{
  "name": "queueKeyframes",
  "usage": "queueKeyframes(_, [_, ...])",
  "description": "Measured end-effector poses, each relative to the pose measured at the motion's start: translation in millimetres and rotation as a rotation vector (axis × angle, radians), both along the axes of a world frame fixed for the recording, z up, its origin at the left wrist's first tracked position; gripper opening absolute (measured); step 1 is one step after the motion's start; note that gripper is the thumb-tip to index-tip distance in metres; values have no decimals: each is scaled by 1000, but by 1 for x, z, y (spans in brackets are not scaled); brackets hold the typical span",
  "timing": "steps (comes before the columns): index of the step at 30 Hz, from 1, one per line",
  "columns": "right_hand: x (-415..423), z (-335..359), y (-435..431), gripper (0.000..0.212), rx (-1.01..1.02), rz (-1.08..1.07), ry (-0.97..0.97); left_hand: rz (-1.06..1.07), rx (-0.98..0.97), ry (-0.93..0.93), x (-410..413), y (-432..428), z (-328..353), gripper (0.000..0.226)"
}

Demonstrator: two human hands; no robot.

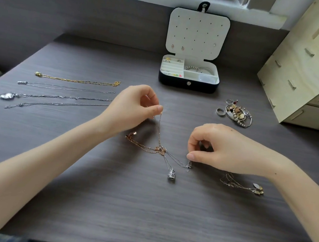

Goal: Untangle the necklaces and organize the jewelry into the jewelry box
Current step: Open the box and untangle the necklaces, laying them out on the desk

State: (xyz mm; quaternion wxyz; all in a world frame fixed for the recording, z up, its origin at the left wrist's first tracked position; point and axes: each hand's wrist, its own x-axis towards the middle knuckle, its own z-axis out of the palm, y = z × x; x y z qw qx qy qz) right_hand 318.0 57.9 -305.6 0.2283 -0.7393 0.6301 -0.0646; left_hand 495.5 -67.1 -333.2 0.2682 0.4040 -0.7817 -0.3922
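**Two hands pulling at a knot of chains**

Nearest the table's (pixel 75 200) front edge, at mid-table, a silver pendant (pixel 171 175) lies on the wood at the end of a thin silver chain (pixel 173 158). Toward the right edge lies a small heap of fine chain with leaf-shaped charms (pixel 244 186), partly under the right wrist.

The right hand (pixel 226 149) has thumb and forefinger pressed together on the clasp end of the silver chain, just above the surface. That chain runs left into a knot (pixel 160 150) with a rose-gold chain (pixel 140 143), whose loose end lies beside the left wrist.

The left hand (pixel 131 108) is raised, its thumb and fingertip pinched shut on a strand that climbs from the knot.

Farther back, four necklaces (pixel 63 91) lie straight and parallel toward the left edge: one gold, three silver. Toward the right edge sits a pile of bracelets and charms (pixel 237 112) with a silver ring (pixel 221 112) just beside it.

At the far edge stands the jewelry box (pixel 176 83), lid up, with earrings pinned inside the lid and rings and bracelets in its compartments. A pale wooden drawer unit (pixel 303 69) fills the far right corner.
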Motion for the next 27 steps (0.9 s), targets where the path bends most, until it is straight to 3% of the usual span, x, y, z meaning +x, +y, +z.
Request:
queueKeyframes(6, [4, -2, 2, 25, -122, 21, 119, -9, -242, -119, 4, 4, -5, 12])
queueKeyframes(9, [10, -2, 4, 14, -194, 70, -19, -104, -328, -106, 16, 12, -2, 11])
queueKeyframes(11, [15, -2, 7, 19, -146, 152, -92, -205, -377, -135, 25, 20, -3, 5])
queueKeyframes(15, [25, -11, 8, 24, -127, 236, -25, -313, -487, -229, 42, 33, -16, 17])
queueKeyframes(22, [24, -11, 14, 18, -118, 165, -136, -371, -621, -249, 53, 40, -21, 27])
queueKeyframes(27, [20, -3, 12, 3, -137, 2, -303, -429, -964, -408, 51, 41, -20, 22])
